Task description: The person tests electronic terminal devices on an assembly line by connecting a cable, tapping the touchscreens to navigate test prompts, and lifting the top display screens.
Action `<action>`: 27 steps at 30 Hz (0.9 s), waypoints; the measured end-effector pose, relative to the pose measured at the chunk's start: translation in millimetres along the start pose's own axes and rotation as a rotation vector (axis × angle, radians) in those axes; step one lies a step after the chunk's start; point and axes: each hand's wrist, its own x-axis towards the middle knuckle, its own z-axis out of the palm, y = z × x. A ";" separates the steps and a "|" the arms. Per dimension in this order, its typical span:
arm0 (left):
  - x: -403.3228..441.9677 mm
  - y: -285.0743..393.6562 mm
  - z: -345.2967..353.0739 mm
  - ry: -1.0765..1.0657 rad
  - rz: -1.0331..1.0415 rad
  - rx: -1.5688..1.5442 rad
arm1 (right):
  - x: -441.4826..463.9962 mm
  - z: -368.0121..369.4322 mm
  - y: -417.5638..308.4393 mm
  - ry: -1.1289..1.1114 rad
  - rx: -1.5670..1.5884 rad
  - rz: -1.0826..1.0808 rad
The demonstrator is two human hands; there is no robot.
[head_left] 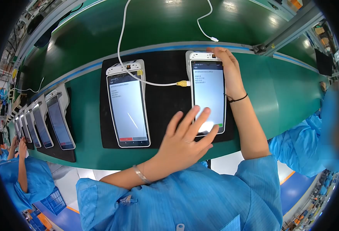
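On the right part of the black mat (166, 102) lies a handheld device (202, 56), its screen (208, 96) apparently being operated; the left hand (185, 141) is spread, holding nothing, over the lower screen; the right hand (231, 71) curls at the device's upper right edge, grip unclear; a tap would call for precise placement.

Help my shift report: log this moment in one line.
left hand: over right device's screen; right hand: at its top corner; cable: at its side
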 end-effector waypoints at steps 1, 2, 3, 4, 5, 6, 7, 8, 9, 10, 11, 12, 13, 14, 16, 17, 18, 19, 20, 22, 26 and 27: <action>-0.3 -5.0 -14.0 0.086 0.002 0.033 | 0.2 -0.3 -0.1 -0.003 -0.003 -0.004; -1.3 -15.7 -28.6 0.122 -0.073 0.010 | 0.0 -1.0 0.3 -0.003 -0.004 -0.007; -6.8 -24.9 -41.5 0.182 -0.207 0.074 | -0.3 -1.6 0.4 -0.004 -0.014 -0.004; -10.3 -35.5 -57.7 0.292 -0.284 0.227 | -0.4 -1.7 0.1 -0.005 -0.022 -0.002; -20.7 -52.8 -65.6 0.404 -0.433 0.249 | 0.0 -1.7 -0.3 -0.007 -0.029 -0.001; -28.2 -68.3 -75.6 0.451 -0.541 0.276 | 0.2 -1.8 -0.9 -0.004 -0.018 0.002; -37.2 -80.1 -80.2 0.442 -0.719 0.277 | -0.3 -1.2 -1.2 -0.003 -0.006 0.004; -49.3 -92.5 -82.2 0.390 -0.828 0.240 | -0.4 -0.7 -1.9 -0.002 0.005 0.005; -60.7 -100.8 -87.4 0.268 -0.917 0.176 | 0.9 -1.2 0.3 -0.028 0.021 -0.007; -76.2 -112.6 -88.3 0.116 -0.906 0.230 | 3.1 -3.9 4.2 -0.044 0.030 -0.027; -77.7 -114.8 -89.6 0.122 -0.893 0.215 | 4.0 -7.8 4.4 -0.054 0.032 -0.054; -76.3 -114.3 -91.1 0.154 -0.948 0.103 | 2.8 -6.0 3.0 -0.047 0.044 -0.068; -80.5 -119.0 -91.8 0.159 -0.907 0.115 | 2.5 -6.5 3.2 -0.072 0.048 -0.096; -81.9 -121.7 -92.2 0.180 -0.920 0.086 | 3.2 -8.6 3.3 -0.099 -0.016 -0.143; -90.2 -131.0 -91.0 0.183 -0.945 -0.025 | 8.8 -15.2 5.8 -0.151 -0.083 -0.185; -91.3 -131.0 -88.9 0.192 -0.942 -0.038 | 12.6 -18.0 5.6 -0.185 -0.040 -0.243; -94.7 -134.6 -87.0 0.189 -0.903 -0.095 | 13.0 -19.3 -3.7 -0.167 -0.051 -0.189; -91.7 -137.2 -87.4 0.085 -1.035 -0.162 | 14.4 -21.8 -10.1 -0.128 -0.080 -0.175; -90.6 -134.3 -85.4 0.062 -1.046 -0.165 | 16.3 -27.4 -15.5 -0.133 -0.114 -0.137; -80.0 -128.1 -72.2 0.113 -0.913 -0.228 | 25.1 -45.7 -29.4 -0.161 -0.225 -0.098; -56.9 -126.5 -72.3 0.010 -0.695 -0.089 | 27.4 -76.2 -50.8 -0.107 -0.425 -0.082; -60.5 -132.4 -82.1 -0.056 -0.616 0.003 | 24.0 -71.0 -52.9 -0.100 -0.404 -0.076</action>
